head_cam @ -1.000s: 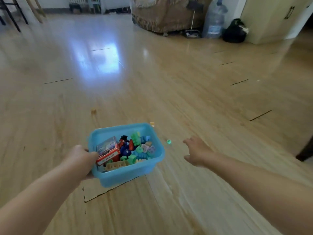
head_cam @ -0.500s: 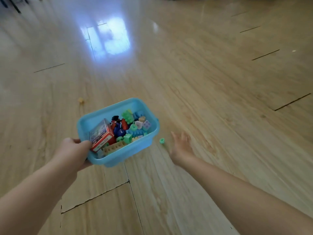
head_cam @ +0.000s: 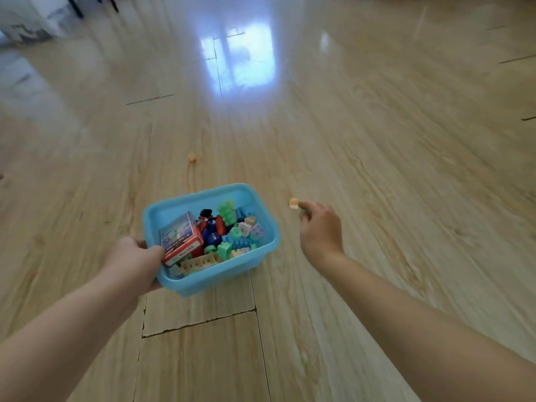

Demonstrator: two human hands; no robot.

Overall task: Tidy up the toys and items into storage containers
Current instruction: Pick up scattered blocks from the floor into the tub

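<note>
A light blue plastic bin [head_cam: 262,250] holds several coloured building blocks [head_cam: 235,236] and a small red card box [head_cam: 181,237]. My left hand [head_cam: 136,261] grips the bin's near left rim, thumb inside against the red box. To the right of the bin, my right hand [head_cam: 319,230] has curled fingers, and a small green piece [head_cam: 303,210] shows between the fingertips. A small yellow piece [head_cam: 293,203] lies on the floor, touching or just beyond my right index fingertip. Farther off, a small orange piece [head_cam: 191,156] lies on the floor beyond the bin.
The wooden plank floor [head_cam: 377,140] spreads all around, with a gap in the boards [head_cam: 200,323] just in front of me. A bright window reflection [head_cam: 240,56] lies ahead. Dark furniture legs [head_cam: 77,7] stand at the far left.
The green piece has left the floor and now sits in my right fingers. My right hand has moved forward to the yellow piece. The bin stays in my left hand.
</note>
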